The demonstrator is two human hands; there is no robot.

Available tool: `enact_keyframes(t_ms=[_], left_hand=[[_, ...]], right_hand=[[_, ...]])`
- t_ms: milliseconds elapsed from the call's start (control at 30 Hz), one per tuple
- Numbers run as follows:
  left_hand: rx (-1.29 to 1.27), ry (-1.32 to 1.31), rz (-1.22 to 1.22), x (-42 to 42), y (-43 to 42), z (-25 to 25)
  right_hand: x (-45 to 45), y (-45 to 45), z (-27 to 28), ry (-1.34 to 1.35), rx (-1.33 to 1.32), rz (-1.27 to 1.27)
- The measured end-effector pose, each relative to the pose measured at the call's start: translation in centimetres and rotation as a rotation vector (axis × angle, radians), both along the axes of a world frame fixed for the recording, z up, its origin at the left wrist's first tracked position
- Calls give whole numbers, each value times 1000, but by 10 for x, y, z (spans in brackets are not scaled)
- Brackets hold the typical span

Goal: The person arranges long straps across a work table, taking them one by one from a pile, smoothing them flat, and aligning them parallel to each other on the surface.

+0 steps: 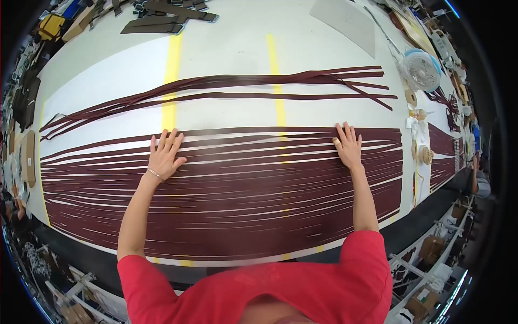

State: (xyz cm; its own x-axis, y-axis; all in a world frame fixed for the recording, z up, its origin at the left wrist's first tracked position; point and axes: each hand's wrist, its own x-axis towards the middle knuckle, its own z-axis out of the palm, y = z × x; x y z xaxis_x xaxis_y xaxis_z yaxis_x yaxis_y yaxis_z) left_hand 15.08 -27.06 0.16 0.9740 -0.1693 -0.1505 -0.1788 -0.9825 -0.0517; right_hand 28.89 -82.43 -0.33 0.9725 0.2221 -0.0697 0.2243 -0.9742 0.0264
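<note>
Many long, narrow maroon strips (243,200) lie side by side across the table, with thin white gaps between some of them. My left hand (165,154) rests on the upper strips at left of centre, fingers spread and pointing away from me. Toward the right end, my right hand (348,146) lies flat on the same upper strips, its fingers stretched out and a ring on one. Beyond both hands, a loose bundle of maroon strips (232,81) runs across the table, crossing over itself at the ends. Neither hand grips a strip.
Yellow tape lines (172,65) mark the white table (226,51). Dark straps (162,19) are piled at the far edge. A small fan (421,70), tape rolls (426,155) and a bottle (418,114) stand at right. A cardboard piece (28,156) sits at left.
</note>
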Motion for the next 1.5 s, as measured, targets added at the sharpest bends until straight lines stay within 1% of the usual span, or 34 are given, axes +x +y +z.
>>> enact_keyframes(t_ms=[67,167,233,300,333,433,600,733,933,1100,1167,1233,1300,1333,1367,1433,1500], left_hand=[[-21,-3,-6,-5,2,1],[-49,8,-10,-8,-10,7],[-56,-35,-16,-12,-13,2],[-48,-54,-13,-15,-13,-2],[-51,-55,-13,-16,-13,-3],[-65,-56,-10,-17,-12,-1],[-74,-70,-9,-18,-13,-1],[-65,-65,-10,-17,-15,-3],[-69,-16,2,-17,-16,2],[-61,-26,-6,-17,-14,-2],[-77,-9,0,-16,-15,0],[-78,-34,-12,-17,-16,1],[-58,-75,-15,-22,-16,4],[-61,-73,-39,-23,-18,8],[-70,-78,-77,-21,-21,10],[-78,-29,-76,-23,-22,10],[-83,-12,-62,-23,-21,7]], right_hand=[[-3,6,7,3,-14,-26],[-13,61,15,-87,126,118],[-27,110,21,-47,141,322],[-40,139,20,-35,108,482],[-45,145,17,-34,109,494],[-52,143,14,-43,80,500],[-60,142,4,74,50,453],[-54,135,5,82,104,405],[-47,114,8,114,117,382],[-20,35,-4,25,57,54],[-9,8,-9,29,45,-61],[-9,7,-1,-218,40,29],[-8,21,-3,-297,236,135],[-17,21,12,-341,307,152],[-22,29,23,-424,289,184],[-28,31,18,-354,337,181],[-31,32,8,-387,397,191]])
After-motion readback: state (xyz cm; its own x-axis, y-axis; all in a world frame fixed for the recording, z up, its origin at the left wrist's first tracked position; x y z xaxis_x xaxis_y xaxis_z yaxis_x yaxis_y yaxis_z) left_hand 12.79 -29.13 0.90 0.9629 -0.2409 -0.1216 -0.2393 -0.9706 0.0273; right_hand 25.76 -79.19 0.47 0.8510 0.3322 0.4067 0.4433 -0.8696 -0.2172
